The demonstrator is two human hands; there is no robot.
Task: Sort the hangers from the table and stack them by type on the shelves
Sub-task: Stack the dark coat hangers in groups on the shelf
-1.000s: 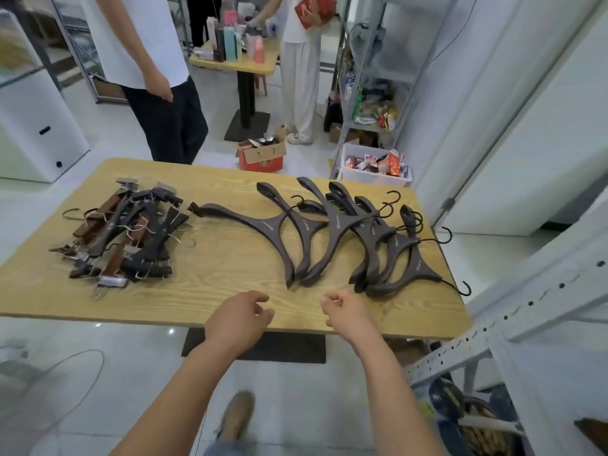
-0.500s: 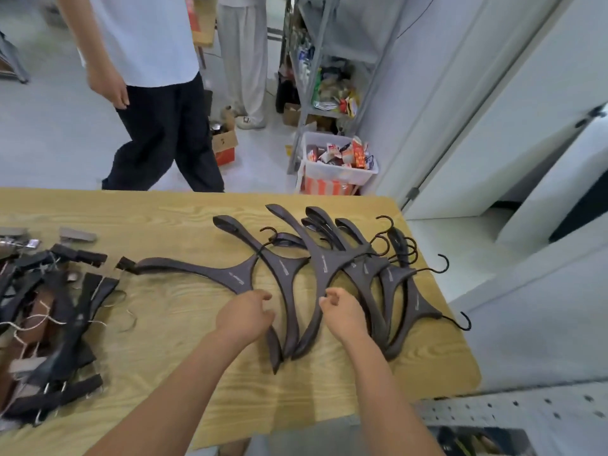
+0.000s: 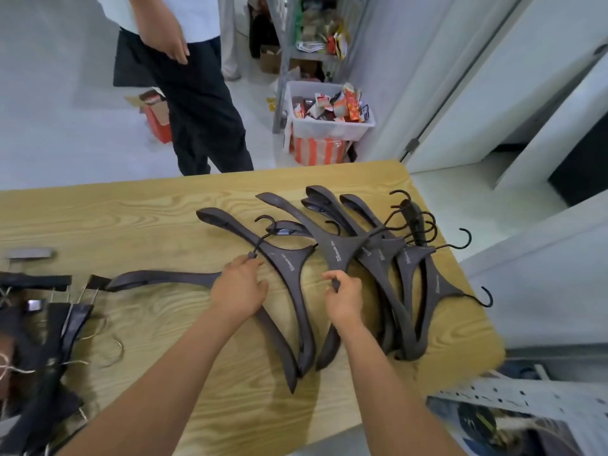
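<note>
Dark brown coat hangers (image 3: pixel 342 255), fanned in an overlapping row across right half of tabletop (image 3: pixel 138 212), black hooks mostly toward far right edge. Light wood grain on tabletop. Left hand (image 3: pixel 238 289) down on the leftmost hanger (image 3: pixel 164 278), fingers curled over its neck where the long arm meets the body, fingertips touching base of a neighbouring hook (image 3: pixel 263 230). Right hand (image 3: pixel 343 296) pinched shut on the lower arm of the middle hanger (image 3: pixel 339 250), thumb and forefinger closed round the arm, rest of arm running down under the wrist. Both forearms reaching in from bottom edge. Printed lettering on several hanger necks, too small to read.

Clip hangers (image 3: pixel 42 327) heaped at left edge of tabletop, dark bars with metal clips and thin wire hooks, blurred and partly cut off. One loose clip piece (image 3: pixel 31 253) lying apart, just beyond the heap.

Beyond far edge of tabletop: bystander (image 3: pixel 197 103) in dark trousers and pale top, standing on pale floor, one hand hanging. White bin (image 3: pixel 329 126) full of red and orange packets on floor beside a metal rack (image 3: pixel 309 34). Small red box (image 3: pixel 158 116) on floor behind bystander's legs. Perforated white shelf upright (image 3: pixel 513 399) at bottom right, near tabletop corner.
</note>
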